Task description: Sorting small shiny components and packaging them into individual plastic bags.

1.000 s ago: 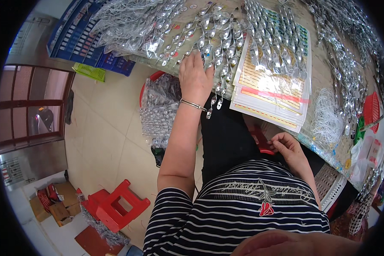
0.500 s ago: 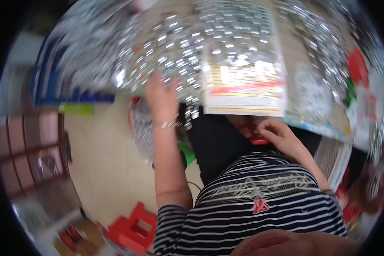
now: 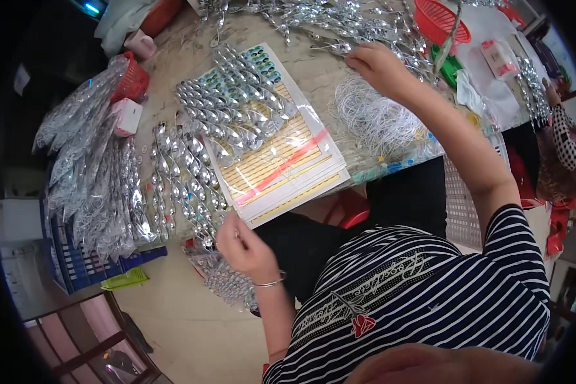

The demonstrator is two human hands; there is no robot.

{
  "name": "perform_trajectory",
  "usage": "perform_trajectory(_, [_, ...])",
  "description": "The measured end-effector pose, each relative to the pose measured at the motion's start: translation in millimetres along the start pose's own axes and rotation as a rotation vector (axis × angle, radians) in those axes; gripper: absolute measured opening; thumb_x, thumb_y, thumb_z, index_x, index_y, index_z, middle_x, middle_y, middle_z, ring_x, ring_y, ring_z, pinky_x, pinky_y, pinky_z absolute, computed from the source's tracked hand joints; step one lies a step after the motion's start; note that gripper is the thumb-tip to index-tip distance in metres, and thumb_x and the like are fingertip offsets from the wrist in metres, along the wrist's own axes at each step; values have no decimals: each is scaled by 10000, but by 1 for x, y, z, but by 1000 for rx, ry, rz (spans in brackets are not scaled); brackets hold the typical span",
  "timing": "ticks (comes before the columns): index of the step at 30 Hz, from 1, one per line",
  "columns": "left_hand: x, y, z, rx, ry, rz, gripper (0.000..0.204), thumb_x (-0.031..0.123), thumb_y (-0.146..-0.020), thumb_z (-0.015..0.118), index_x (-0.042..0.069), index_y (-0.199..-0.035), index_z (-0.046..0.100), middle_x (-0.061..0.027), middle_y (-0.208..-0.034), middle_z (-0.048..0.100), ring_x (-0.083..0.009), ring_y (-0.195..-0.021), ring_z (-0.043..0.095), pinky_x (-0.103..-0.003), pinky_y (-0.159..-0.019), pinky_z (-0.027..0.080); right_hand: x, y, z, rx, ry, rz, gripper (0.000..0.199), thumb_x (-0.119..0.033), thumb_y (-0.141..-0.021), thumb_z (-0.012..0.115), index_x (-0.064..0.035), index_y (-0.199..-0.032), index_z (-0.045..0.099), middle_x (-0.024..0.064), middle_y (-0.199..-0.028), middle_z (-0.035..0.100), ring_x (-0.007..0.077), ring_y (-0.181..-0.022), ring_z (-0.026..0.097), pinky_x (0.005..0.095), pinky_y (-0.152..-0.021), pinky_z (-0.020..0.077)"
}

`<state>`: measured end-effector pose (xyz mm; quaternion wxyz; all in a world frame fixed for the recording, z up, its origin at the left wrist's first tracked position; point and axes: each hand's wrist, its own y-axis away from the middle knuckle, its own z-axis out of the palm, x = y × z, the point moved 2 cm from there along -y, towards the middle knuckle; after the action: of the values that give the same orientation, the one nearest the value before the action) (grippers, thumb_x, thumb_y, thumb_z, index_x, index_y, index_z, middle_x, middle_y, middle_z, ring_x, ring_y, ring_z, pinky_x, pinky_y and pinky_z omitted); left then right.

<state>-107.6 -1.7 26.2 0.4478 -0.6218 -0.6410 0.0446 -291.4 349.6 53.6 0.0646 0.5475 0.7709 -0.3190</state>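
Observation:
A stack of printed sheets (image 3: 278, 182) under clear plastic lies tilted at the table's near edge. Shiny silver spiral strips (image 3: 237, 105) lie across its upper half. At the stack's lower left corner is my left hand (image 3: 244, 251), its fingers curled together; anything inside them is hidden. My right hand (image 3: 383, 72) reaches to the far side, its fingertips pinched at the end of a silver spiral strip (image 3: 336, 47) beside a spread of more strips (image 3: 365, 25). A tangle of white string (image 3: 374, 118) sits below that hand.
Bagged silver strips (image 3: 96, 173) fill a blue crate (image 3: 77, 275) at left. More spiral strips (image 3: 185, 173) hang over the table edge. Red baskets (image 3: 443, 22) and a green tray (image 3: 447, 67) stand far right. Another person's arm (image 3: 560, 134) shows at the right rim.
The view has turned. My right hand has gone from my lap to the strips at the far side. My left hand has come back from the strips to the sheets' corner.

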Motion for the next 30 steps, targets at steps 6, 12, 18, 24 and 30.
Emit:
perform_trajectory(6, [43, 25, 6, -161, 258, 137, 192, -69, -822, 626, -43, -1009, 661, -163, -956, 658, -294, -835, 634, -357, -762, 508, 52, -39, 32, 229, 522, 12, 212, -194, -818, 630, -65, -986, 618, 140, -951, 605, 362, -1090, 526, 461, -850, 485])
perform_trajectory(12, [44, 44, 6, -306, 326, 50, 187, -69, -865, 564, -36, -1027, 652, -152, -946, 637, -202, -753, 634, -284, -671, 530, 92, -38, 34, 35, 576, 254, 273, -200, -807, 634, -36, -1022, 591, 176, -1014, 623, 385, -997, 560, 465, -858, 465])
perform_trajectory(18, [48, 52, 10, -403, 390, 41, 196, -77, -853, 573, -27, -1025, 652, -140, -942, 638, -199, -751, 632, -279, -695, 523, 82, -39, 8, 59, 412, 224, 206, -220, -793, 660, -79, -941, 631, 144, -912, 654, 376, -937, 596, 474, -806, 478])
perform_trajectory(24, [53, 54, 12, -457, 431, 64, 198, -86, -838, 581, -29, -1016, 648, -140, -925, 645, -195, -730, 634, -276, -671, 524, 68, -41, -9, 0, 392, 123, 175, -209, -792, 657, -102, -929, 672, 83, -902, 672, 312, -886, 622, 435, -767, 495])
perform_trajectory(30, [58, 55, 9, -470, 437, 92, 191, -82, -844, 581, -30, -1015, 648, -138, -917, 652, -191, -726, 640, -266, -658, 524, 25, -50, -27, 105, 530, -281, 178, -138, -814, 613, -118, -982, 670, 76, -873, 651, 296, -882, 625, 405, -725, 508])
